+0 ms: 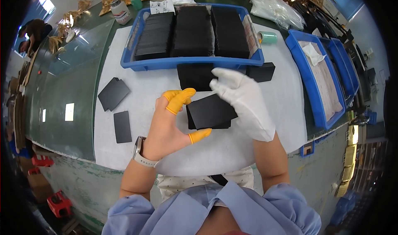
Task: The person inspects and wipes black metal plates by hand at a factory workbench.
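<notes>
My left hand (168,123) wears yellow finger cots on its thumb and fingers. Thumb and fingers stand apart around the left end of a small stack of black rectangular plates (210,112), with nothing held between them. A white glove covers my right hand (243,100), which hovers over the right end of that stack, hiding part of it. Its fingertips are curved and slightly blurred, with a gap between them and no plate visible there. Just beyond, another black plate (195,76) lies against the front of a blue tray (192,63).
The tray holds three dense rows of black plates. Loose plates (122,127) lie on the white sheet (166,160) at left, another (261,72) at right. Blue trays (317,116) stand at the right edge. A green cylinder (267,37), plastic bag (277,11) and bottle (120,12) sit farther back.
</notes>
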Available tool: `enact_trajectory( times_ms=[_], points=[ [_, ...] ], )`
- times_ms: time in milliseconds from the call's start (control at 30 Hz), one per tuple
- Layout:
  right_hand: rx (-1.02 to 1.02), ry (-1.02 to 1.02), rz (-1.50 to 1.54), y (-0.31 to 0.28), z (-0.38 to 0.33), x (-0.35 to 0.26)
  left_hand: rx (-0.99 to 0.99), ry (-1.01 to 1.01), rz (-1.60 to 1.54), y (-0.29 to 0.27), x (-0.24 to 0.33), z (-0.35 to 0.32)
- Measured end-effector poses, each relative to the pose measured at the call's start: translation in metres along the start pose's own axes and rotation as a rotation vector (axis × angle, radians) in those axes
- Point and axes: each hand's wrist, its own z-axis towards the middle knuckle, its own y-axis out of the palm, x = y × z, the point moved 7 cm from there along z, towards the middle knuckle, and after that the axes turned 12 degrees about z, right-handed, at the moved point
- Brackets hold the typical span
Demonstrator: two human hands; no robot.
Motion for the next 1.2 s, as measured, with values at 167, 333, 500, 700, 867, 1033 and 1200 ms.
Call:
enact_trajectory(
  times_ms=[167, 333, 500, 700, 867, 1033, 1200],
  points=[
    [0.315, -0.029, 0.108, -0.04, -0.002, -0.016, -0.009, 0.0, -0.087, -0.006, -0.007, 0.002],
    [-0.086, -0.81, -0.628, 0.021, -0.035, -0.059, 0.059, -0.069, -0.006, -0.017, -0.018, 0.003],
    [-0.18, -0.925, -0.897, 0.02, -0.032, -0.03, 0.131, -0.048, -0.239, -0.015, -0.018, 0.0],
    [-0.139, 0.147, -0.112, 0.033, -0.025, 0.011, 0.219, 0.121, 0.055, 0.0, 0.011, -0.006],
    [-0.232, 0.117, 0.157, 0.048, -0.035, 0.022, 0.181, 0.183, 0.238, 0.004, 0.03, -0.001],
    [0.149, -0.208, 0.107, -0.003, -0.02, -0.01, 0.065, 0.077, -0.065, 0.014, 0.01, -0.006],
    [0.306, -0.239, 0.446, -0.047, -0.01, -0.026, -0.027, 0.068, -0.229, 0.019, 0.013, -0.003]
  ],
)
